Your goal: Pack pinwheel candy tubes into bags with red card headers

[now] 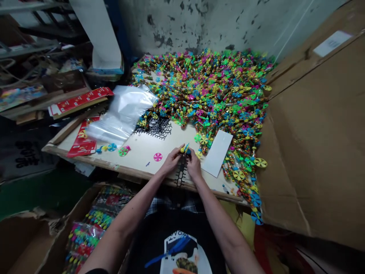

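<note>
My left hand (pixel 171 159) and my right hand (pixel 193 164) come together near the front edge of the table. Both are closed, pinching a small yellow and blue plastic toy piece (pixel 184 148) between the fingertips. A black plastic clip strip (pixel 180 173) lies between the hands and reaches down over the table edge. The fingers partly cover its upper end, so I cannot tell whether the toy is fixed to it. To the left on the tabletop lies a loose pink pinwheel disc (pixel 157 156). A white rectangular card (pixel 218 153) rests just right of my right hand.
A big heap of colourful candy-filled pinwheel toys (pixel 205 91) covers the table's back and right. Black strips (pixel 156 127), clear plastic bags (pixel 119 110) and red printed cards (pixel 84 140) lie left. A tall cardboard box (pixel 313 152) stands right; an open carton (pixel 82 209) holds packed toys below.
</note>
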{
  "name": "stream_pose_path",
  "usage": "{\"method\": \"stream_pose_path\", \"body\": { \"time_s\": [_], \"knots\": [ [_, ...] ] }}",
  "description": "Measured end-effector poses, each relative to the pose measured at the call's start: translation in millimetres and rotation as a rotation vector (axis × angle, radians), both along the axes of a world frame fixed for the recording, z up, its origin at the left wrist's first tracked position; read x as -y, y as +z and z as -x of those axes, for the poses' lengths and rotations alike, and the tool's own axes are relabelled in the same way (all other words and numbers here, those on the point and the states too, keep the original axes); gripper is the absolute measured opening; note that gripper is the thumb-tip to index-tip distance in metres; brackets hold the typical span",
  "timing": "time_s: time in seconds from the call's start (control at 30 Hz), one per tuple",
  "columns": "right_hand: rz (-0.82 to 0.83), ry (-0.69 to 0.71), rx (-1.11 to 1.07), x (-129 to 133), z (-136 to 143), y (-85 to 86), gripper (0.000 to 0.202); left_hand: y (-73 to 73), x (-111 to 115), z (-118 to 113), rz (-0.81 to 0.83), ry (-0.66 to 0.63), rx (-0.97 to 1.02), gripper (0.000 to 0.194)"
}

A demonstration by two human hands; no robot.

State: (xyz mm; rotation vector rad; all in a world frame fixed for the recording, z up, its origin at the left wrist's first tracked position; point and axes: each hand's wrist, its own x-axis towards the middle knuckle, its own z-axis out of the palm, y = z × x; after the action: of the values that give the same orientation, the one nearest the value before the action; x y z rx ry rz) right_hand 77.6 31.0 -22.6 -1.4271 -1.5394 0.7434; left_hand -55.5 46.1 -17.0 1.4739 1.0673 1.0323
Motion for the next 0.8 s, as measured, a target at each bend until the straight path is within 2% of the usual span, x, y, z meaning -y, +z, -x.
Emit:
{"method": "stream_pose_path", "body": {
  "time_s": [0.1,0.2,0.3,0.37,0.43,0.57,0.7,0.8],
  "knots": [
    [-0.056,0.044,0.034,0,-3,0.6,0.049,-1.6,-1,1,-0.055,0.001,-0.012,0.049],
    [-0.113,0.064,0.103,-4,-18,7.3,0.056,-3.3,-2,5,-0.081,-0.015,-0.033,0.049],
    [-0.155,-0.035,0.192,-17,-48,20.6,0.050,-7.5,-2,10,-0.091,-0.004,-0.041,0.048],
    [-0.181,-0.135,0.273,-32,-68,30.3,0.045,-11.4,1,13,-0.092,0.036,-0.039,0.047],
    [-0.191,-0.176,0.370,-51,-81,38.0,0.040,-14.5,5,17,-0.084,0.089,-0.040,0.046],
    [-0.176,-0.022,0.596,-95,-83,43.4,0.035,-14.1,14,21,-0.110,0.167,-0.111,0.048],
    [-0.107,0.125,0.837,-134,-79,41.2,0.026,-6.7,15,16,-0.154,0.101,-0.271,0.053],
    [-0.056,0.194,0.912,-154,-81,40.1,0.023,-2.0,5,8,-0.147,0.045,-0.363,0.053]
  ]
}}
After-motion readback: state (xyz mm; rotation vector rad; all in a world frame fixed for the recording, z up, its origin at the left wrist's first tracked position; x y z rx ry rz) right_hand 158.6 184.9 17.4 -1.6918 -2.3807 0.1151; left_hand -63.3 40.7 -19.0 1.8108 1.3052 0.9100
